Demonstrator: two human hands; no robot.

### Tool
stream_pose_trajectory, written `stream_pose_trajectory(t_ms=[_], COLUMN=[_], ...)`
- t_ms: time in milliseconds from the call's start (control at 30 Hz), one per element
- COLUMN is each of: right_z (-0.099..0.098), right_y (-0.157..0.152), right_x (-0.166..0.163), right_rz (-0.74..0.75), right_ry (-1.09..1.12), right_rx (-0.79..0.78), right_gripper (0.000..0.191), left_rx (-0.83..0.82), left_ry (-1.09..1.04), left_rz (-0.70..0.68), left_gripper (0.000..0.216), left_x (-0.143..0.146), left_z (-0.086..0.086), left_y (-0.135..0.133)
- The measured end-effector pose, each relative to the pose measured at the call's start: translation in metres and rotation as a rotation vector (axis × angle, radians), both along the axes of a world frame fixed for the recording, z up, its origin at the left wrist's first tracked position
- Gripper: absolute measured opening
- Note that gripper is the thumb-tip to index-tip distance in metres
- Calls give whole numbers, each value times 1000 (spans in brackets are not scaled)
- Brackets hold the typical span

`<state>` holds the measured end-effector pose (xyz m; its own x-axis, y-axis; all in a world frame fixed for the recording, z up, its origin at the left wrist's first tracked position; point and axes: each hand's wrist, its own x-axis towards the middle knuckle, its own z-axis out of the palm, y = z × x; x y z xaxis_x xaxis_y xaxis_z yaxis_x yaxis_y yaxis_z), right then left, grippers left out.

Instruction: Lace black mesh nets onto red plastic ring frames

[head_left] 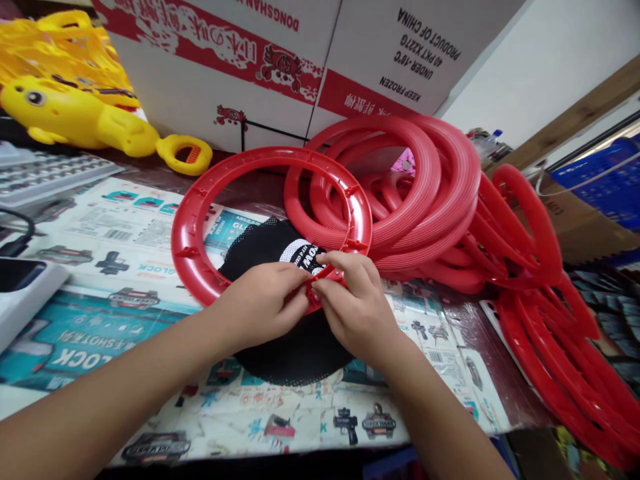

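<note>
Left hand (265,300) and right hand (357,307) each pinch the red ring (200,193) at its near rim, fingertips meeting to hold the black mesh net (295,353) against it

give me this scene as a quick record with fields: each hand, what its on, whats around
left hand: pinches near rim of red ring
right hand: pinches same rim, fingertips meeting the left hand's
black mesh: lies under the ring, at the pinch point
ring pile: more red rings, heaped to the right
behind: cardboard box, yellow toy
surface: printed sheets
</note>
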<state>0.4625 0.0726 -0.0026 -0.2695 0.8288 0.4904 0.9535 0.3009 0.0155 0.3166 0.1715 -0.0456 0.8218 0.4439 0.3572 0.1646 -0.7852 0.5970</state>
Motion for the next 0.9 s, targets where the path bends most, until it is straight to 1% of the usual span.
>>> stream_pose_trajectory(t_ms=[167, 300, 467, 567, 667, 733, 833, 900], right_z=[-2, -4, -5, -2, 2, 3, 3, 2], right_y=[4, 8, 10, 9, 6, 4, 3, 3], right_x=[0, 0, 4, 9, 16, 19, 20, 17], right_rz=[-43, -88, -77, -87, -88, -73, -60, -63], right_ry=[64, 128, 171, 84, -102, -187, -210, -206], right_rx=[22, 58, 39, 60, 125, 176, 222, 209], right_gripper=[16, 12, 12, 11, 9, 7, 7, 9], left_rx=[-24, -49, -54, -41, -24, -13, 4, 17], left_ry=[-7, -1, 19, 11, -9, -22, -51, -69], left_rz=[-71, -88, -98, -99, -98, -95, -89, -84], left_gripper=[18, 20, 25, 28, 29, 30, 32, 33], left_x=[-2, -1, -2, -3, -3, -3, -2, -2], left_z=[2, 2, 0, 0, 0, 0, 0, -1], left_y=[2, 4, 5, 6, 6, 5, 5, 4])
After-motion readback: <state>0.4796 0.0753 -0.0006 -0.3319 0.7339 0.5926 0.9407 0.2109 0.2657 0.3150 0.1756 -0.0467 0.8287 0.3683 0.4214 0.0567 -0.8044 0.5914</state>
